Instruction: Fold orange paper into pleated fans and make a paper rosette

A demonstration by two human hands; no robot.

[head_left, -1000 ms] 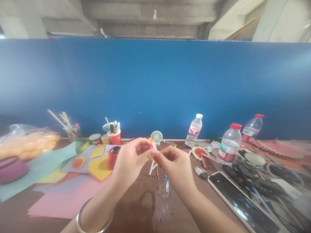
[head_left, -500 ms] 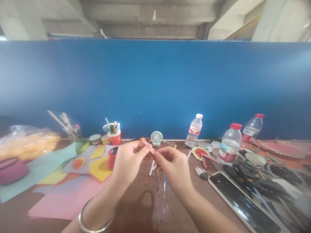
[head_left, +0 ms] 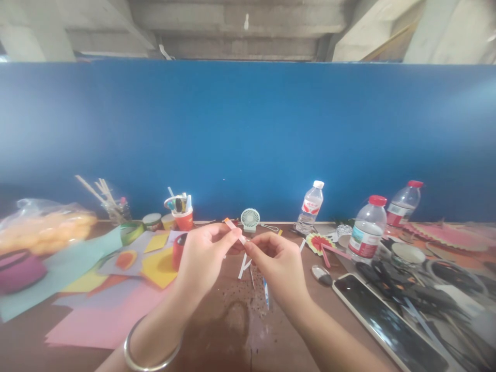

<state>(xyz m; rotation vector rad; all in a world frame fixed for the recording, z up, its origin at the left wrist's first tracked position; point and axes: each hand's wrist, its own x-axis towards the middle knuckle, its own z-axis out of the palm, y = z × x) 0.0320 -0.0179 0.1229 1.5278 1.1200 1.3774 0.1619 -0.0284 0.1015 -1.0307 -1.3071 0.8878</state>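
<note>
My left hand (head_left: 205, 258), with a silver bangle at the wrist, is closed in a pinch on a narrow pale strip (head_left: 231, 224) with an orange end. The strip slants up and left past the thumb. My right hand (head_left: 277, 263) pinches the strip's lower end, its fingertips almost touching the left ones. Fingers partly cover the strip, and its material is hard to tell. Just below the right hand a blue-and-white strip (head_left: 266, 293) shows; whether it hangs from the fingers I cannot tell. Thin white strips (head_left: 244, 266) lie on the table under the hands.
Coloured paper sheets (head_left: 101, 320) spread on the left, beside a red roll (head_left: 179, 251). A small fan (head_left: 250, 220) stands behind the hands. To the right are a phone (head_left: 383, 315), water bottles (head_left: 366, 230), a paper rosette (head_left: 320, 243) and black cables (head_left: 411, 289). Dark crumbs dot the brown table (head_left: 217, 330).
Both hands stay pinched on the strip, a little more of which shows between the fingertips. The blue-and-white strip under the right hand has shifted slightly right.
</note>
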